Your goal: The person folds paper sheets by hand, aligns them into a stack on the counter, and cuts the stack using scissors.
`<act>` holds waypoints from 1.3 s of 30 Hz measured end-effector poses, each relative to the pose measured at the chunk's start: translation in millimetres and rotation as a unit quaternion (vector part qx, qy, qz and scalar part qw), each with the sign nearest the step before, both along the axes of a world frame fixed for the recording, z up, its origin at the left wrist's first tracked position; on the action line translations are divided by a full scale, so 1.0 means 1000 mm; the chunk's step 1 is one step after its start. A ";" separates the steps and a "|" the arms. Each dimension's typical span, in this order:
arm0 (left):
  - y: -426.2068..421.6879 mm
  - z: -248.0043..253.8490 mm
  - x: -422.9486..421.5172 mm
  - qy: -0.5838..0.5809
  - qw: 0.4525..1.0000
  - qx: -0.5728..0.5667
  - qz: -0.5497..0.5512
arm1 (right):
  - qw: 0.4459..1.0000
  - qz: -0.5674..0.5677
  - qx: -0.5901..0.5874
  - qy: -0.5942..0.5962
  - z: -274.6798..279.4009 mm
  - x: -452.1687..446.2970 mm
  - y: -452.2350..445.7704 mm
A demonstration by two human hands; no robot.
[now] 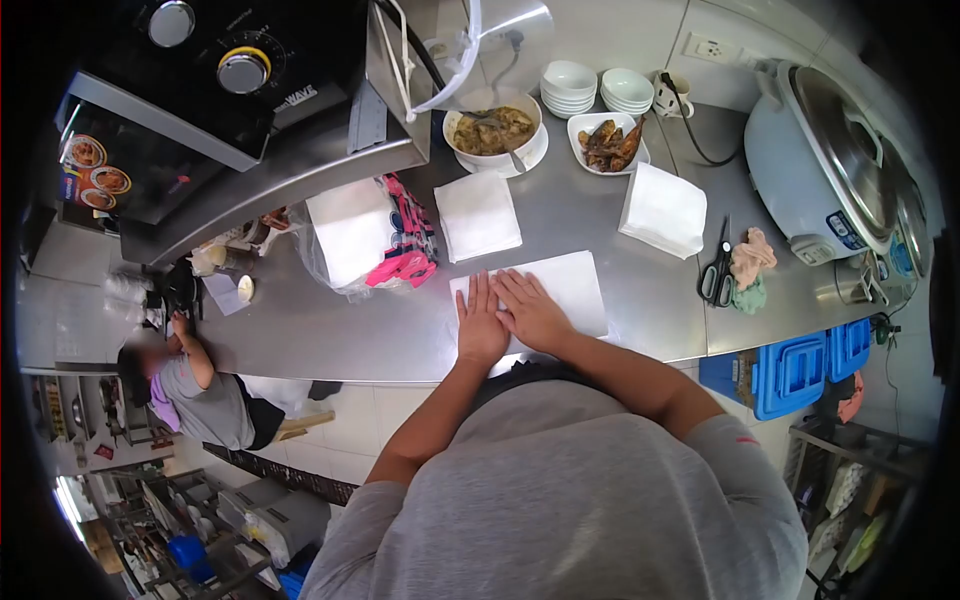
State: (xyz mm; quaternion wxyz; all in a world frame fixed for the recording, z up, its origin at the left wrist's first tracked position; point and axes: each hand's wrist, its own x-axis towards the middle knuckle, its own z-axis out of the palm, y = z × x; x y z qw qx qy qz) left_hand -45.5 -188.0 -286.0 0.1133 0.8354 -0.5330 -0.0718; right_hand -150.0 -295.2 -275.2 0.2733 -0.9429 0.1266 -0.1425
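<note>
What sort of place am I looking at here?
Probably a working kitchen, perhaps a restaurant's or canteen's: there is a long steel counter, a large lidded cooker on it, and a microwave.

The front paper point(570, 287) lies on the counter point(400, 330), right of a packet point(408, 240) and left of scissors point(722, 263).

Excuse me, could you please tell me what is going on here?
A person has the left hand and right hand laid flat, close together, on white paper near the counter's front edge. Beyond it lie a white stack to the left and another white pile to the right, with black-handled scissors further right. Farther left, another person is at the counter; what they are handling is unclear.
</note>
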 end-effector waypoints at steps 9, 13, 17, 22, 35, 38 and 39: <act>0.001 0.008 -0.002 0.015 0.999 0.021 0.044 | 0.972 -0.170 -0.077 0.143 0.004 -0.071 -0.054; 0.002 0.003 0.000 0.011 0.999 0.017 0.043 | 0.986 -0.166 -0.011 0.008 0.019 -0.091 -0.087; -0.010 0.022 -0.013 0.000 0.998 0.047 0.032 | 0.945 -0.283 -0.116 -0.113 0.078 -0.128 -0.154; -0.060 0.022 -0.072 0.020 0.997 0.024 -0.068 | 0.980 -0.193 -0.028 0.040 0.080 -0.152 -0.204; -0.078 0.020 -0.093 0.027 0.998 0.037 -0.031 | 0.981 -0.170 -0.016 -0.091 0.077 -0.153 -0.224; -0.101 0.074 -0.117 0.327 0.932 -0.153 -0.024 | 0.976 -0.140 0.069 -0.155 0.127 -0.149 -0.187; -0.108 0.097 -0.130 0.472 0.858 -0.205 -0.009 | 0.975 -0.103 0.124 -0.154 0.134 -0.148 -0.172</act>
